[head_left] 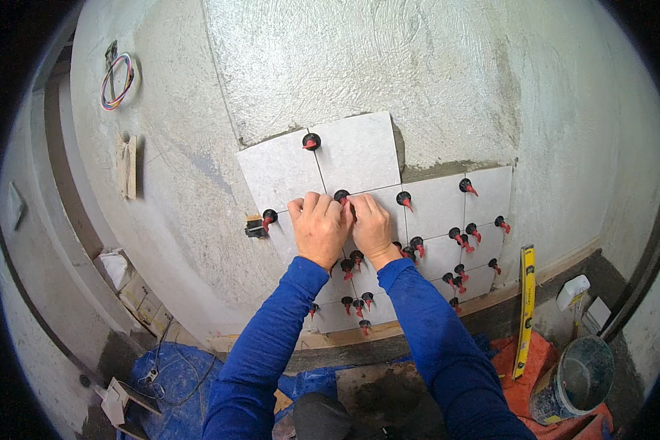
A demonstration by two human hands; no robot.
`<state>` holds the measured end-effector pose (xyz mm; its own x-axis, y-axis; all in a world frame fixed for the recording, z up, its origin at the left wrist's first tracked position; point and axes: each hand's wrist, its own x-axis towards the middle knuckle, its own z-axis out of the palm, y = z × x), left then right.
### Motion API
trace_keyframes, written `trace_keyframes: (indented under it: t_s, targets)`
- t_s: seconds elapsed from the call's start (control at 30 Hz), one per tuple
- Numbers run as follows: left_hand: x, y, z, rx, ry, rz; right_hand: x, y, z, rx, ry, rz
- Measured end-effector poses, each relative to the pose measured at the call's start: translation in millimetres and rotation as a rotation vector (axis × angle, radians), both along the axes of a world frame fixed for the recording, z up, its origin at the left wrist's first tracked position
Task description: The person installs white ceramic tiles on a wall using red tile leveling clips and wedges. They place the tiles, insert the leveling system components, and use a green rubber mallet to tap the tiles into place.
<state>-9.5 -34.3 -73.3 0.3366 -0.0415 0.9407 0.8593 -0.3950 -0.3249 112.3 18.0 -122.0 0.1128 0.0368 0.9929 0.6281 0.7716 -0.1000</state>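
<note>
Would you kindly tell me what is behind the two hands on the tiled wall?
Pale tiles show around the left hand and right hand, with a black-and-red clip partly visible between them. The surface directly behind both hands is covered.

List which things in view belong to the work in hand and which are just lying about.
Belongs:
left hand and right hand, at a black-and-red clip
white wall tiles
probably yellow level and bucket, not held

Seemingly lying about:
coiled wires
blue sheet
wooden piece
</note>
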Motion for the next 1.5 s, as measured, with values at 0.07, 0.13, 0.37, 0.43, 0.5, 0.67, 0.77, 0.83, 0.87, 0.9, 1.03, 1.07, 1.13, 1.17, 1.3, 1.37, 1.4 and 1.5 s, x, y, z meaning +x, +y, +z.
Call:
trace_keyframes:
  t_s: [0.07, 0.13, 0.37, 0.43, 0.5, 0.67, 0.77, 0.83, 0.87, 0.9, 1.03, 1.07, 1.13, 1.17, 1.3, 1.37, 1.4, 1.5]
  targets:
    - [0.1, 0.0, -0.5, -0.001, -0.006, 0.006, 0.1, 1.1, -0.3, -0.004, -0.001, -0.002]
    - [0.2, -0.4, -1.2, -0.001, -0.007, 0.006, -0.3, 1.4, -0.7, -0.022, -0.017, -0.024]
    - [2.8, -0.5, -0.7, -0.002, -0.028, 0.023, -4.8, -0.6, -1.2, -0.034, 0.030, -0.043]
    - [3.6, -0.7, -0.7, 0.002, -0.034, 0.016, -5.6, -0.2, -1.6, -0.056, 0.035, -0.051]
    - [4.4, -0.6, -0.4, 0.009, -0.035, 0.005, -5.7, 1.3, -1.8, -0.050, 0.028, -0.056]
    - [4.6, -0.2, -1.0, 0.005, -0.042, -0.006, -8.5, 4.4, -3.3, -0.046, 0.049, -0.036]
    - [4.1, -1.2, -1.4, 0.003, -0.037, 0.017, -9.5, 4.4, -3.7, -0.031, 0.073, -0.021]
    - [3.5, -4.0, -2.0, -0.015, -0.032, 0.042, -8.4, 3.4, -3.5, -0.047, 0.069, -0.022]
    - [2.8, -6.2, -2.1, -0.034, -0.033, 0.057, -7.0, 2.7, -3.1, -0.055, 0.059, -0.020]
    - [1.9, -8.7, -2.0, -0.053, -0.034, 0.073, -5.2, 2.0, -2.8, -0.059, 0.047, -0.015]
    - [-1.5, -18.6, 2.8, -0.130, -0.030, 0.055, 0.3, -1.7, 0.2, -0.088, 0.013, -0.001]
    - [-3.1, -20.0, 5.6, -0.145, -0.018, 0.038, 1.2, -2.8, 0.7, -0.090, 0.011, 0.003]
    - [-7.4, -21.9, 11.6, -0.187, 0.007, 0.012, 2.9, -4.8, 1.5, -0.100, 0.006, 0.011]
    - [-10.5, -22.4, 14.7, -0.213, 0.023, 0.002, 3.8, -5.6, 1.9, -0.106, -0.002, 0.009]
    - [-16.3, -20.8, 20.5, -0.234, 0.106, -0.029, 4.7, -7.7, 1.8, -0.119, -0.036, -0.019]
    - [-13.9, -18.6, 19.2, -0.205, 0.101, 0.001, 3.3, -7.7, 0.9, -0.104, -0.033, -0.038]
    - [-11.8, -17.5, 18.0, -0.194, 0.102, 0.016, 2.3, -7.4, 0.2, -0.088, -0.024, -0.043]
    - [-3.9, -14.6, 15.0, -0.138, 0.069, 0.084, -0.6, -5.5, -1.7, -0.089, -0.005, -0.068]
